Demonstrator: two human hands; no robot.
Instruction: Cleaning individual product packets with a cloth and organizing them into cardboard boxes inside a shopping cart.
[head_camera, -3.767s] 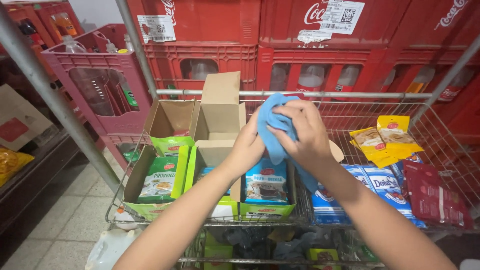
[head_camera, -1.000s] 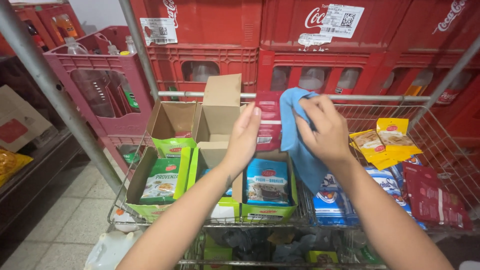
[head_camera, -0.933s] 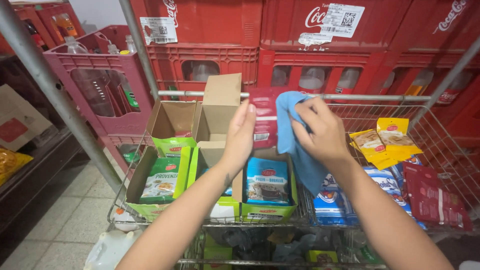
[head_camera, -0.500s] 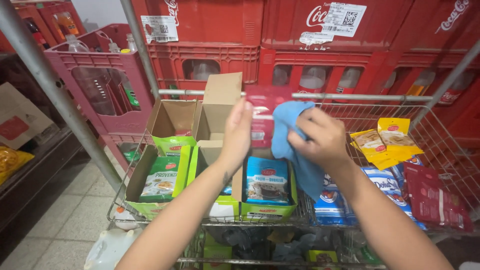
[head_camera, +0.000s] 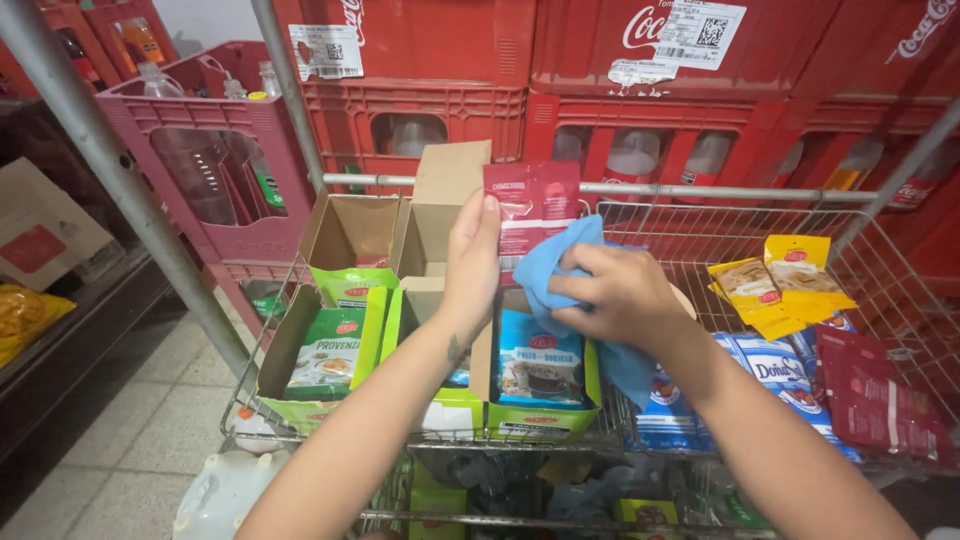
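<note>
Red bottle crates (head_camera: 420, 120) stack up behind the wire basket shelf (head_camera: 700, 225), and your left hand (head_camera: 472, 265) pinches a red sachet (head_camera: 532, 215) upright above the open green cartons (head_camera: 340, 340). Your right hand (head_camera: 620, 295) is closed on a blue cloth (head_camera: 550, 270), pressed against the sachet's lower edge. Yellow packets (head_camera: 780, 280) lie off right.

Soft blue cloth (head_camera: 560, 262) against a glossy red plastic sachet (head_camera: 530, 205).
</note>
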